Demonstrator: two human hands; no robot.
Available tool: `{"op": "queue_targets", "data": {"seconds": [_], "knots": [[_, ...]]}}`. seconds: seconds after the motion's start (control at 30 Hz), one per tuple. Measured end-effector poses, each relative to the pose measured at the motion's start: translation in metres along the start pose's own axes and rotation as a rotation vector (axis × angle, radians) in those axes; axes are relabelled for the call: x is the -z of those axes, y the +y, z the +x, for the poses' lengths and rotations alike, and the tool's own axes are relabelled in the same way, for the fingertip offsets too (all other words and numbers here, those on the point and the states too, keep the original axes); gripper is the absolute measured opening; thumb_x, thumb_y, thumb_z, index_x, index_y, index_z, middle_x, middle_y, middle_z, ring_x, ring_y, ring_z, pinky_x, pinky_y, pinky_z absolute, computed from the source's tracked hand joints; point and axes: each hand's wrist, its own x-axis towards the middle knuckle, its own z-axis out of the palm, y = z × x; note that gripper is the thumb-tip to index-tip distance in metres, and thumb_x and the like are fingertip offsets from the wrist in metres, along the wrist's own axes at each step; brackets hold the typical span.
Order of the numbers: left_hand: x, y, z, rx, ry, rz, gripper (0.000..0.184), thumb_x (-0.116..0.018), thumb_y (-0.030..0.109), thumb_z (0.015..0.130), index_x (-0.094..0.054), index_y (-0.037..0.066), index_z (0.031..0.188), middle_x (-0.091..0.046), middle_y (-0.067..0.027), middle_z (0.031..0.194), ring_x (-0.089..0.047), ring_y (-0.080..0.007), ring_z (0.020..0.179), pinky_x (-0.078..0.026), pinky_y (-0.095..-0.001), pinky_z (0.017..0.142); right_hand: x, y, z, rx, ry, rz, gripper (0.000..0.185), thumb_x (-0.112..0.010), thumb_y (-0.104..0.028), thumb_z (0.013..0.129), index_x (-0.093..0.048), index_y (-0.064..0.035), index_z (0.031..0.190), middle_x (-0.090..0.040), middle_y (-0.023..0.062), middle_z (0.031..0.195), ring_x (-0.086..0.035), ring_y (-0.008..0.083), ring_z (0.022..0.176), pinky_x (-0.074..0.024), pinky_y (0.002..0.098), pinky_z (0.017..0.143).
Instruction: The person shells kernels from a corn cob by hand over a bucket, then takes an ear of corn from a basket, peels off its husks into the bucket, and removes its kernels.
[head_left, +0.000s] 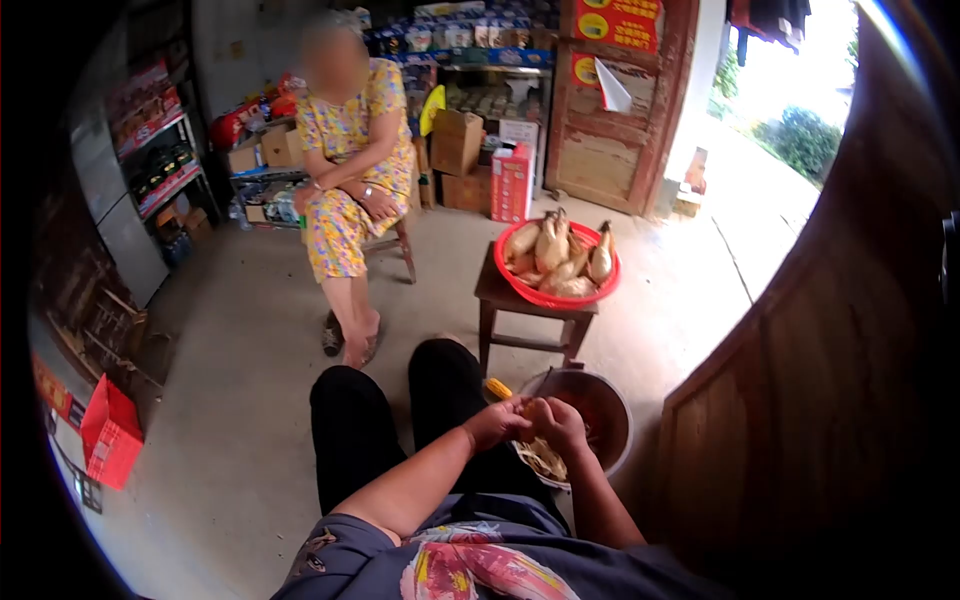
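My left hand and my right hand meet in front of my knees, fingers closed around something small and tan that they mostly hide. Below them, a metal basin stands on the floor, with pale, husk-like scraps at its near side. Just beyond my left hand is a yellow piece that looks like a corn cob. A thin dark stick or handle shows at the basin's far rim.
Ahead, a wooden stool bears a red plastic basin of pale, tapered pieces with dark tips. A seated person faces me at the left. A wooden panel rises at my right. A red box lies far left.
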Motion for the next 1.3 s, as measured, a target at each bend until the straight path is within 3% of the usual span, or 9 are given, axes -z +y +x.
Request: {"op": "queue_targets", "data": {"seconds": [0.3,0.5,0.7,0.77,0.83,0.87,0.97,1.07,1.3], "knots": [[0.003,-0.005,0.004,0.023,-0.013,0.083,0.052,-0.061,0.005,0.089,-0.039,0.005,0.136,-0.058,-0.0048,0.113,-0.062,-0.0153,0.094,-0.052,-0.0287,0.082,-0.002,0.008,-0.002,0.269,0.154,-0.346,0.032,-0.056,-0.02,0.093,-0.056,-0.003,0.066,-0.054,0.0145,0.059,-0.051,0.0253,0.05,-0.0417,0.0378,0.05],[-0.006,0.0,0.0,-0.001,-0.009,0.0,0.055,-0.059,0.002,0.088,-0.036,0.004,0.138,-0.057,-0.0085,0.117,-0.064,-0.0224,0.099,-0.054,-0.0336,0.085,0.009,0.046,-0.009,0.341,0.288,-0.628,0.036,-0.056,-0.025,0.089,-0.053,-0.0068,0.058,-0.055,0.0174,0.059,-0.055,0.0378,0.055,-0.0425,0.0472,0.051],[-0.008,0.005,-0.001,0.049,0.042,0.047,0.064,-0.055,0.001,0.092,-0.024,0.006,0.147,-0.056,-0.0101,0.116,-0.065,-0.024,0.101,-0.056,-0.0332,0.084,0.039,0.122,-0.033,-0.055,0.135,-0.946,0.039,-0.054,-0.034,0.088,-0.059,-0.007,0.06,-0.06,0.0175,0.065,-0.06,0.0393,0.063,-0.0474,0.0496,0.06],[-0.003,0.001,0.003,0.03,0.03,0.064,0.065,-0.056,0.001,0.092,-0.023,0.006,0.147,-0.054,-0.0107,0.118,-0.065,-0.0238,0.101,-0.056,-0.0331,0.083,0.056,0.158,-0.042,-0.129,0.139,-0.972,0.031,-0.061,-0.034,0.085,-0.063,-0.0059,0.071,-0.064,0.0182,0.074,-0.063,0.0372,0.072,-0.0504,0.047,0.066],[-0.007,0.002,0.002,0.014,0.047,0.065,0.066,-0.057,0.001,0.091,-0.022,0.006,0.147,-0.054,-0.0107,0.118,-0.065,-0.0238,0.101,-0.056,-0.0326,0.083,0.065,0.163,-0.05,-0.102,0.062,-0.928,0.046,-0.059,-0.04,0.086,-0.056,-0.0125,0.123,-0.069,0.0139,0.102,-0.066,0.029,0.081,-0.0522,0.0461,0.068],[-0.009,0.001,0.001,0.002,0.065,0.069,0.067,-0.058,0.001,0.091,-0.021,0.006,0.148,-0.054,-0.0106,0.119,-0.065,-0.0237,0.101,-0.055,-0.0321,0.083,0.068,0.142,-0.06,-0.208,0.064,-0.776,0.033,-0.072,-0.03,0.081,-0.061,-0.0036,0.098,-0.067,0.0161,0.08,-0.066,0.0291,0.076,-0.0525,0.0414,0.071],[-0.015,0.005,-0.002,-0.018,0.044,0.115,0.067,-0.059,-0.001,0.089,-0.025,0.005,0.146,-0.054,-0.011,0.12,-0.064,-0.0228,0.103,-0.054,-0.0297,0.082,0.074,0.248,-0.037,-0.22,0.002,-0.343,0.056,-0.073,-0.025,0.085,-0.044,-0.0032,0.126,-0.064,0.01,0.092,-0.062,0.0179,0.082,-0.0525,0.0326,0.071],[-0.007,-0.001,0.003,-0.037,0.036,0.126,0.065,-0.061,-0.005,0.085,-0.031,0.007,0.142,-0.055,-0.0106,0.123,-0.063,-0.0239,0.106,-0.053,-0.031,0.084,0.049,0.114,-0.028,-0.192,-0.046,0.077,0.034,-0.065,-0.025,0.092,-0.053,-0.0021,0.115,-0.063,0.0052,0.092,-0.059,0.0122,0.079,-0.0497,0.0264,0.071],[-0.016,0.015,-0.008,-0.059,0.023,0.008,0.076,-0.061,-0.011,0.078,-0.028,0.006,0.144,-0.054,-0.0107,0.125,-0.058,-0.0217,0.112,-0.05,-0.0315,0.094,0.02,-0.001,-0.006,-0.041,-0.148,-0.26,0.024,-0.065,-0.026,0.09,-0.059,-0.0031,0.087,-0.06,0.0039,0.077,-0.056,0.0123,0.071,-0.0475,0.0271,0.068]]}}
